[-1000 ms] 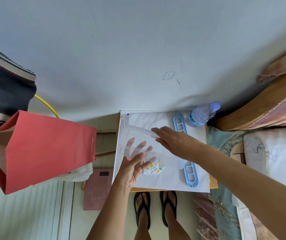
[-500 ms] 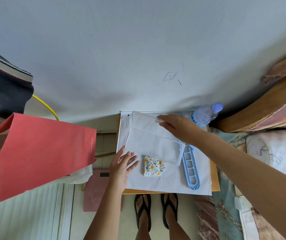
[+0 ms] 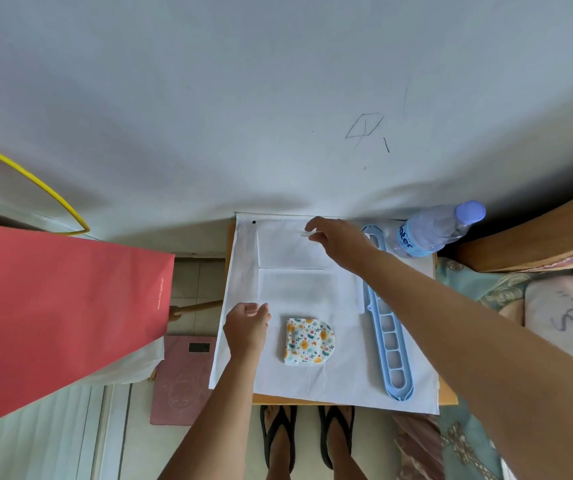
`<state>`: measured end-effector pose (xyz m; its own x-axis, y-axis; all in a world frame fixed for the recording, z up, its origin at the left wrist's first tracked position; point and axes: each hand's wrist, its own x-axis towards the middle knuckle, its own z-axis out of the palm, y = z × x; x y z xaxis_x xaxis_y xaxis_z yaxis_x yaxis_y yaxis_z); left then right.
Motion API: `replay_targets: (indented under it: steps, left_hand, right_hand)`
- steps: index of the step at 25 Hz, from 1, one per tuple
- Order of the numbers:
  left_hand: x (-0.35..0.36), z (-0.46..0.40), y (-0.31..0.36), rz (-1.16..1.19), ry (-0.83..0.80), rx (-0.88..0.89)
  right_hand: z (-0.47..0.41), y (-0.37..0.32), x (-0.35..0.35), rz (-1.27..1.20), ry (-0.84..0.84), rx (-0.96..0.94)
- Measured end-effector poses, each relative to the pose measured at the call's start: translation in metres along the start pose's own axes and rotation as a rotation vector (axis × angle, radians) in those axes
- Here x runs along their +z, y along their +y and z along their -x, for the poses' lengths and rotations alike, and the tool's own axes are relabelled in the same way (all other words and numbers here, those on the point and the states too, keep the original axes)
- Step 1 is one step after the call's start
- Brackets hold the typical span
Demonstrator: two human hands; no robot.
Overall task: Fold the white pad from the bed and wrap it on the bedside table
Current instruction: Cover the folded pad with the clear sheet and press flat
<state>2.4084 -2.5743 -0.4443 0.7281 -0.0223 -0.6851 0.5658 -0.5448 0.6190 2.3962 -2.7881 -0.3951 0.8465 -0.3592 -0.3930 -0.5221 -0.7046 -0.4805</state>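
Observation:
The white pad (image 3: 298,292) lies spread flat on the bedside table (image 3: 446,396), with a crease across its middle. It sits on a white sheet (image 3: 347,386) that covers the tabletop. My left hand (image 3: 247,325) has its fingers curled together at the pad's near-left corner. My right hand (image 3: 338,242) reaches to the far edge by the wall and pinches a small tab of the pad there.
A folded floral cloth (image 3: 309,341) lies just right of my left hand. A long blue plastic holder (image 3: 387,344) and a tilted water bottle (image 3: 430,230) lie on the right side. A red paper bag (image 3: 53,313) hangs left; pink scale (image 3: 181,379) on the floor; bed (image 3: 555,313) at right.
The pad went from lifted and partly folded to spread flat toward the wall. My right hand moved to its far edge. My left hand closed at the near-left corner.

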Motion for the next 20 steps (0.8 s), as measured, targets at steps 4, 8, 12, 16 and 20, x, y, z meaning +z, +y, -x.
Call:
replay_targets:
  steps: [4,8,12,16,20]
  left_hand:
    - [0.005,-0.008,-0.019,-0.008,0.007,-0.015]
    - [0.006,-0.009,-0.026,-0.005,0.006,0.014]
    - [0.001,0.004,-0.022,-0.047,0.002,0.03]
    - [0.0,0.034,-0.024,-0.158,-0.062,0.032]
    - [0.013,0.05,-0.029,-0.302,-0.152,0.077]
  right_hand:
    - [-0.02,0.016,0.024,-0.015,0.033,0.06]
    - [-0.03,0.024,0.036,0.128,0.054,0.119]
    - [0.0,0.016,0.037,0.048,0.183,0.106]
    - [0.086,0.004,0.061,-0.347,0.357,0.241]
    - [0.14,-0.002,0.105,-0.699,0.14,0.687]
